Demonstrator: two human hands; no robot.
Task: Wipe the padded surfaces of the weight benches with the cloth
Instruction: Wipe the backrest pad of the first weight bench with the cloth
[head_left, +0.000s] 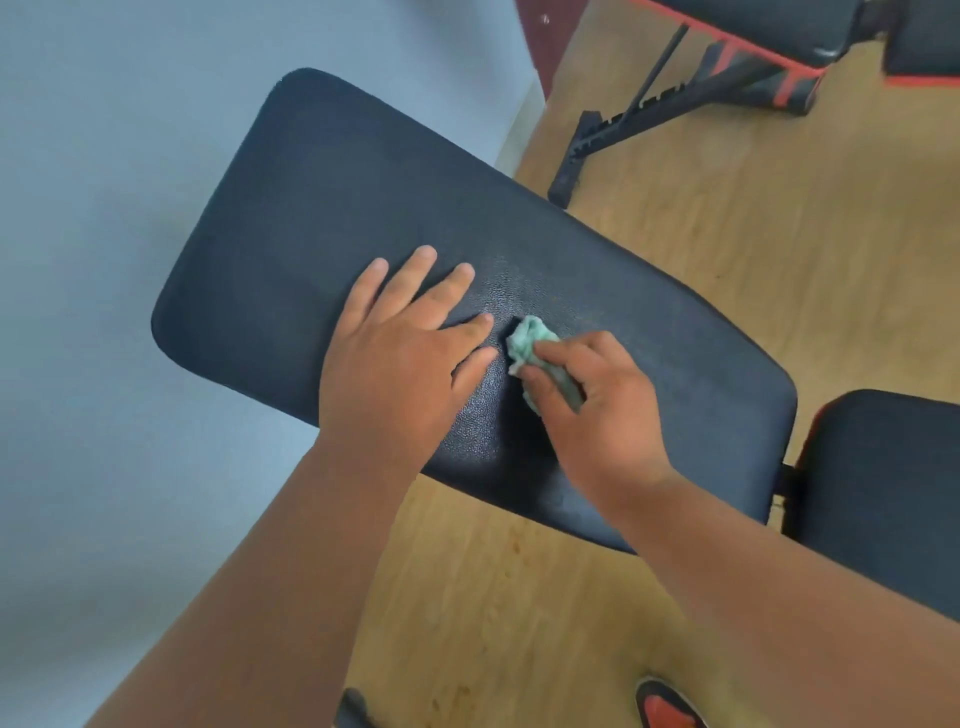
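Light wood-look floor (727, 270) under everything, pale blue-grey wall (93, 208) filling the left side — dark reddish strip (535, 52) along its base up top. One black-and-red shoe (667, 706) pokes in at the bottom edge.

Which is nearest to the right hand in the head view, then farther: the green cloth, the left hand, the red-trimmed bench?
1. Green cloth: held in the right hand.
2. Left hand: beside it, flat on the black pad.
3. Red-trimmed bench: far, top right.
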